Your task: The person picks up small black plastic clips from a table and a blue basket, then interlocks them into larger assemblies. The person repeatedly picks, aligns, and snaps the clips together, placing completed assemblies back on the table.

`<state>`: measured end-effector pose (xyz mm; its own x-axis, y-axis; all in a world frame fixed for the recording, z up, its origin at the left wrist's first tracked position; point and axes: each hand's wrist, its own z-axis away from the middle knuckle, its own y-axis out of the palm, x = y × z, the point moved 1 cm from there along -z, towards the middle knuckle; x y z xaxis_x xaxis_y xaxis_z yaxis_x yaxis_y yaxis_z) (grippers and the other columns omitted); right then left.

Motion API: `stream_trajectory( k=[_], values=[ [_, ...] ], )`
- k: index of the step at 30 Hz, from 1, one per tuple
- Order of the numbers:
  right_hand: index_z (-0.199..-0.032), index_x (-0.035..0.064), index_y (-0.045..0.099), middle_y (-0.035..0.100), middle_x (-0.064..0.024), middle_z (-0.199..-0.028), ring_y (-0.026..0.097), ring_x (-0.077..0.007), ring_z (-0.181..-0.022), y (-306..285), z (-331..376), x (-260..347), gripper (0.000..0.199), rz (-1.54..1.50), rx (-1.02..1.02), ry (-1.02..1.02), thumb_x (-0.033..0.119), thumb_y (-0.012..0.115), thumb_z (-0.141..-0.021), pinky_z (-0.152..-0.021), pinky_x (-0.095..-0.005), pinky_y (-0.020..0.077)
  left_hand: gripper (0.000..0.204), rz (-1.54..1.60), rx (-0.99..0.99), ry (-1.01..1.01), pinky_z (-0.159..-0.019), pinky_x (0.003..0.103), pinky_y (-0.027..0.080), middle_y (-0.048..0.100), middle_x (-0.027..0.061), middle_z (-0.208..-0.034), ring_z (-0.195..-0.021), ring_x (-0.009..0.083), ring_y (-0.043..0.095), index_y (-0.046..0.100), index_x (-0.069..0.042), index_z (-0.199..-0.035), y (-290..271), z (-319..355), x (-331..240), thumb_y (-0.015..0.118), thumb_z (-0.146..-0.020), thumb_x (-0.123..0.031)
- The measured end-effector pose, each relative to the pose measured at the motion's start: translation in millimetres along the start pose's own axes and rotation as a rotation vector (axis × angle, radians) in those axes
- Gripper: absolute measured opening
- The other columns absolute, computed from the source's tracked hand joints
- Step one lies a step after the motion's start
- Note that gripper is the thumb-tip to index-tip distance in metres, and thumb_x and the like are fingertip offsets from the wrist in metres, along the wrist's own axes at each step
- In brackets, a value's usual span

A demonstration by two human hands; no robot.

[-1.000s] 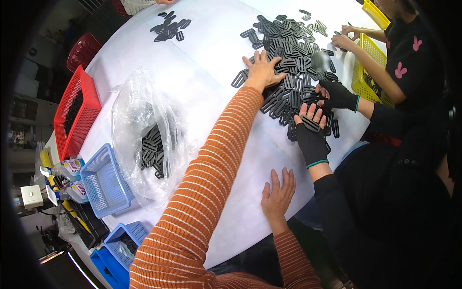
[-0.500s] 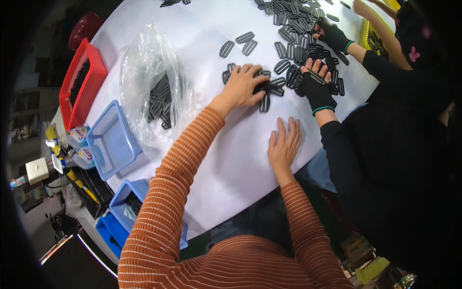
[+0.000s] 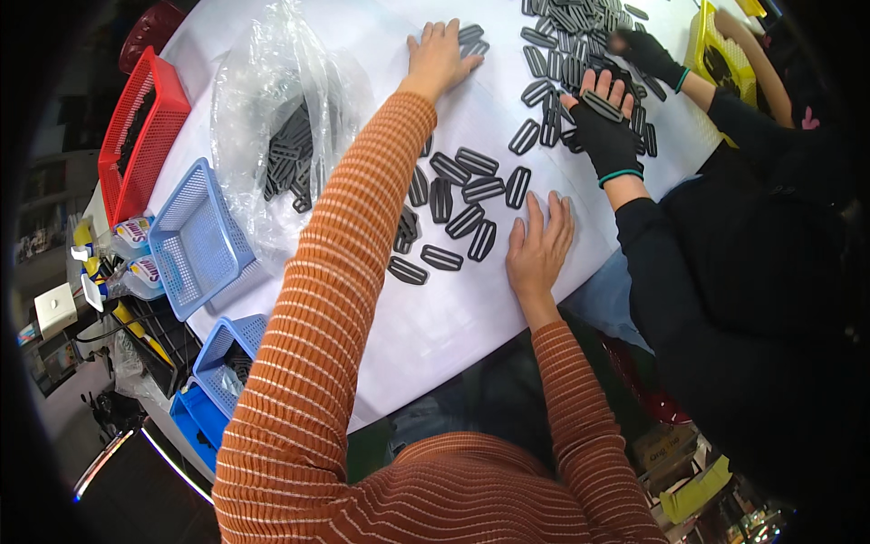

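Clearly, the left hand (image 3: 438,59) is nearer to the two black slotted buckles (image 3: 470,35), which lie just right of its fingers, at the thumb side. Their long axes run roughly crosswise to its pointing direction. That hand is palm down with its fingers spread; whether anything is under the palm, I cannot tell. The right hand (image 3: 541,254) rests on the white tabletop (image 3: 435,340), fingers loosely extended, with no grip on anything visible. Just beyond its fingertips and slightly left lies a single buckle (image 3: 517,188), its long axis pointing mostly away from the hand; other scattered buckles (image 3: 483,189) lie farther left.
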<state>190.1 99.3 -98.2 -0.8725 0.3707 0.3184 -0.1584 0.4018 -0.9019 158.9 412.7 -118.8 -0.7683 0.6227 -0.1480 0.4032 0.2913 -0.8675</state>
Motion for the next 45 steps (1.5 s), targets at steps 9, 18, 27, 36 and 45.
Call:
stream_trajectory(
  k=[9, 18, 27, 36, 45],
  values=[
    [-0.122, 0.0104, 0.051, 0.04, -0.0159, -0.129, 0.035, -0.0373, -0.124, 1.0, 0.0, -3.3, 0.04, 0.015, 0.002, 0.014, 0.018, 0.057, -0.083, -0.103, -0.051, 0.03, 0.034, 0.439, 0.209, 0.203, -0.074, 0.042, 0.047, 0.056, 0.0167, -0.094, -0.086, 0.0354, 0.057, 0.058, -0.009, -0.11, -17.9, 16.8, -30.0, 0.052, -0.077, -0.002],
    [-0.121, 0.0116, 0.052, 0.04, -0.0155, -0.128, 0.036, -0.038, -0.123, 9.0, 2.6, -9.2, 0.039, 0.034, -0.041, -0.032, 0.021, 0.058, -0.083, -0.101, -0.051, 0.0312, 0.02, 0.672, 0.444, -0.302, -0.084, 0.038, 0.043, 0.061, 0.0115, -0.098, -0.091, 0.0315, 0.054, 0.064, -0.005, -0.095, -123.6, 138.6, -10.9, 0.058, -0.076, -0.007],
    [-0.112, 0.0096, 0.058, 0.043, -0.0136, -0.122, 0.037, -0.0379, -0.118, -2.5, 6.3, -0.6, 0.032, -0.166, -0.016, -0.173, 0.017, 0.06, -0.081, -0.101, -0.0511, 0.0269, 0.022, 0.711, 0.292, -0.897, -0.072, 0.028, 0.047, 0.065, 0.0086, -0.092, -0.077, 0.018, 0.061, 0.064, 0.0, -0.101, -227.5, 259.1, 3.8, 0.058, -0.086, -0.016],
    [-0.099, 0.0108, 0.064, 0.054, -0.0014, -0.102, 0.046, -0.0218, -0.101, -14.6, 39.0, 56.0, 0.027, -0.248, 0.185, -0.405, 0.017, 0.07, -0.074, -0.088, -0.0412, 0.0311, 0.025, 1.187, 0.346, -1.367, -0.067, 0.022, 0.046, 0.065, 0.0061, -0.09, -0.079, 0.011, 0.061, 0.059, 0.002, -0.11, -252.6, 346.8, -27.6, 0.056, -0.09, -0.013],
    [-0.091, 0.0022, 0.062, 0.062, -0.0036, -0.072, 0.059, -0.0168, -0.069, -20.0, 35.9, 62.1, 0.025, -0.57, 0.619, 0.01, 0.012, 0.074, -0.072, -0.066, -0.0293, 0.0428, 0.034, 0.672, 0.241, -0.927, -0.093, 0.033, 0.041, 0.05, 0.015, -0.128, -0.115, 0.0202, 0.048, 0.051, -0.002, -0.123, -262.5, 336.1, -70.2, 0.055, -0.09, -0.011]
  ],
)
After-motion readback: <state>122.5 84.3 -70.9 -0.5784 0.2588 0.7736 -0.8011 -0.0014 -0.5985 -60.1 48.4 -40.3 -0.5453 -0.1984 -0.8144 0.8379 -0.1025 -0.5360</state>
